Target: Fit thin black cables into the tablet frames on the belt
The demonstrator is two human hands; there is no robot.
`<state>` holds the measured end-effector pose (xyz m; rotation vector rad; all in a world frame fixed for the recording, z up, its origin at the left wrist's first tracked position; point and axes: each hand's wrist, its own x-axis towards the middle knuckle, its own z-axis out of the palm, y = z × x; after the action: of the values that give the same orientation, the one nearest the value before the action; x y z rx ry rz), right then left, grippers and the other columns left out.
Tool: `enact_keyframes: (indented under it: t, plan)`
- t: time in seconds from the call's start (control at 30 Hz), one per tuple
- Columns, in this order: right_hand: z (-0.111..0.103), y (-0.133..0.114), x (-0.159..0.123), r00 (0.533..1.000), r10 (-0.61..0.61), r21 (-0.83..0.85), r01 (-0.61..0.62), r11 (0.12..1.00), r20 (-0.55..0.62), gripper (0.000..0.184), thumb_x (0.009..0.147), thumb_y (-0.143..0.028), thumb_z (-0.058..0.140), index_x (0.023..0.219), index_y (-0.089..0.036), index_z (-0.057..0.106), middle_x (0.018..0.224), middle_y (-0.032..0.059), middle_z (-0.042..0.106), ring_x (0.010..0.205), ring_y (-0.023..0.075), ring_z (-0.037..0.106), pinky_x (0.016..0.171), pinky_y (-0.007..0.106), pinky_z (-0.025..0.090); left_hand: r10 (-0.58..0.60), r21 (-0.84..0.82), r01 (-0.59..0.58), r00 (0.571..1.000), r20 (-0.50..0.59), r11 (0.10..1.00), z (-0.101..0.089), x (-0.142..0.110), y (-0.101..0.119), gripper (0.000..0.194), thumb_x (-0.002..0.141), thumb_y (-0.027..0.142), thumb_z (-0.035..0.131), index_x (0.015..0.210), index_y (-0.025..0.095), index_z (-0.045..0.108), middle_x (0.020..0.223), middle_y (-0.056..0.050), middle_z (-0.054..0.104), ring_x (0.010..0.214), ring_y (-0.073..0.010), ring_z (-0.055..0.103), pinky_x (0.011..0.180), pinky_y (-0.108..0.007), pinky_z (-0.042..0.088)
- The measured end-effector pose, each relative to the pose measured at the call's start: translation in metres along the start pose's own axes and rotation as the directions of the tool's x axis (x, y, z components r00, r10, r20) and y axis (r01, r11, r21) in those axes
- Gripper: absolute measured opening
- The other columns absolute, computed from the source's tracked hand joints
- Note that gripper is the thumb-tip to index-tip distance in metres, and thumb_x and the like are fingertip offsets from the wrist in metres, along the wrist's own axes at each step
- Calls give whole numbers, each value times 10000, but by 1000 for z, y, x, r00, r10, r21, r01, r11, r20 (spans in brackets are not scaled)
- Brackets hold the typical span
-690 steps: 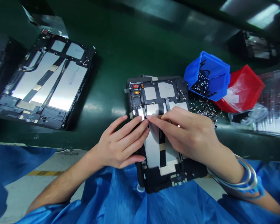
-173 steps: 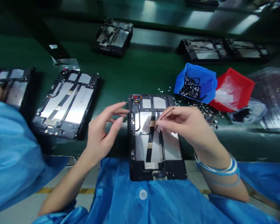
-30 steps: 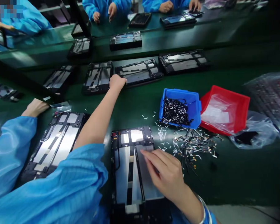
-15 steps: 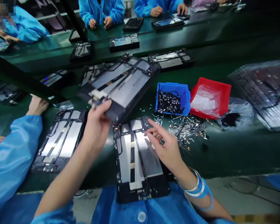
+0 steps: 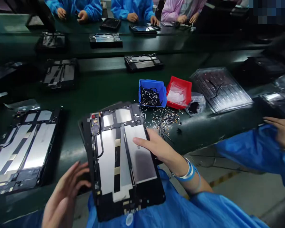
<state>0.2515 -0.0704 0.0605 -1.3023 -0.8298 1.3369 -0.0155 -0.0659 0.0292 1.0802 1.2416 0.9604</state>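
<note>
A long dark-green work bench [image 5: 104, 95] fills the scene, w/ a second bench and blue-gowned co-workers [image 5: 133, 11] at the far side, and black frames lying along both. Near centre, right at the bench edge, sits the main item: a black tablet frame [image 5: 123, 161] w/ silver foil panels [image 5: 139, 148] and black ribbon strips, lying tilted, its near end over the person's blue gown [image 5: 133, 215]. A dark edge under its far side may be a 2nd frame; can't tell for sure. Another foil-backed tablet frame [image 5: 22, 148] lies to the left, just beside it.

Far right of centre: clear plastic tray [image 5: 219, 85], then red bin [image 5: 179, 91] w/ a plastic sheet in it, and blue bin [image 5: 152, 93] full of small black-and-silver clips. Loose clips [image 5: 165, 118] are strewn btwn blue bin and main frame. A co-worker's hand [image 5: 281, 133] shows at far right, apart from all this.

Right hand [image 5: 161, 152] is open, palm down, fingers flat on the foil, not gripping, w/ bangles [image 5: 186, 172] at the wrist. Left hand [image 5: 65, 198] is open, fingers spread, empty, just off the frame's left edge.

Step in hand, by the look: settling the frame in place. Next move calls for steadying that overhanging near end.
</note>
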Motion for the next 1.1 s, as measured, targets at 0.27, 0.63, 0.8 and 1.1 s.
enact_keyframes:
  t: [0.27, 0.63, 0.8, 1.1]
  plan:
    - [-31, 2, 11, 752, -617, -865, 132, 484, -230, 211, 865, -328, 594, 967, -195, 722, 869, 40, 732, 558, 120, 562, 599, 294, 466, 181, 81, -182, 983, 18, 980, 60, 13, -9, 660, 846, 277, 677, 1444, 368, 414, 1571, 57, 308, 1469, -221, 217, 1222, -350, 148]
    - [-123, -31, 96, 835, -515, -978, 126, -165, 194, 140, 721, -92, 672, 686, -222, 711, 767, 42, 683, 802, 220, 605, 551, 305, 365, 336, 39, -336, 942, 24, 941, 58, 33, 5, 583, 885, 224, 619, 1425, 355, 441, 1563, 17, 332, 1448, -220, 275, 1181, -334, 260]
    - [-127, -39, 94, 570, -808, -944, 163, 287, -147, 68, 754, -151, 671, 717, -204, 693, 686, -6, 660, 617, 135, 551, 595, 293, 432, 561, 18, -567, 819, 124, 824, 55, 63, 44, 466, 855, 174, 637, 1300, 301, 581, 1454, -11, 484, 1373, -207, 395, 1061, -268, 387]
    - [-55, -33, 55, 250, -959, -930, 366, -36, 135, 121, 812, -103, 645, 837, -219, 670, 820, 14, 726, 765, 152, 660, 652, 289, 519, -3, -81, 82, 719, 695, 993, 126, 98, 70, 287, 850, 377, 618, 1007, 151, 700, 1020, -105, 725, 957, -215, 667, 740, -284, 515]
